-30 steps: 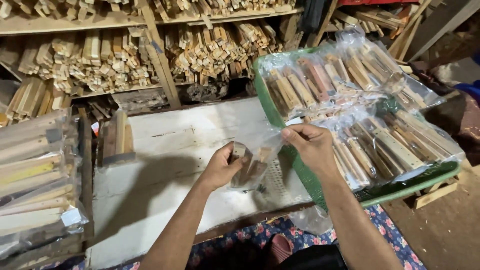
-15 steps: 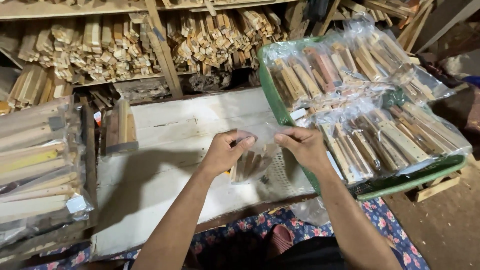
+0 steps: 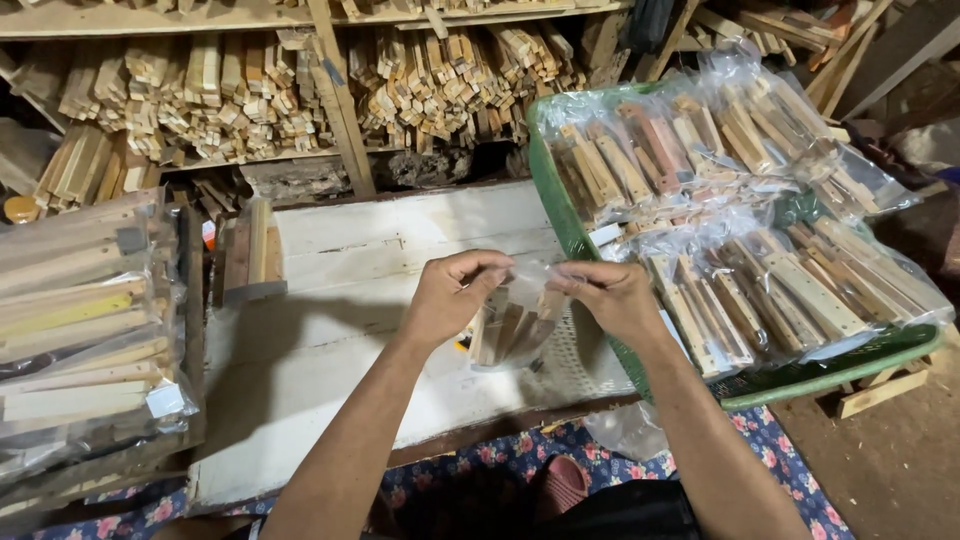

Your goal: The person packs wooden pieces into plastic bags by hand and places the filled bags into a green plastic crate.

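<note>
The left hand and the right hand are both closed in a pinch on the top edge of a small clear plastic bag of short wooden sticks. The bag hangs between the hands, above the near right part of the white painted wooden board. A green plastic mesh basket stands just right of the hands, filled with clear packets of wooden sticks. At the far side, wooden shelves of stacked cut sticks run across. At the left lie long clear-wrapped bundles of wooden slats.
</note>
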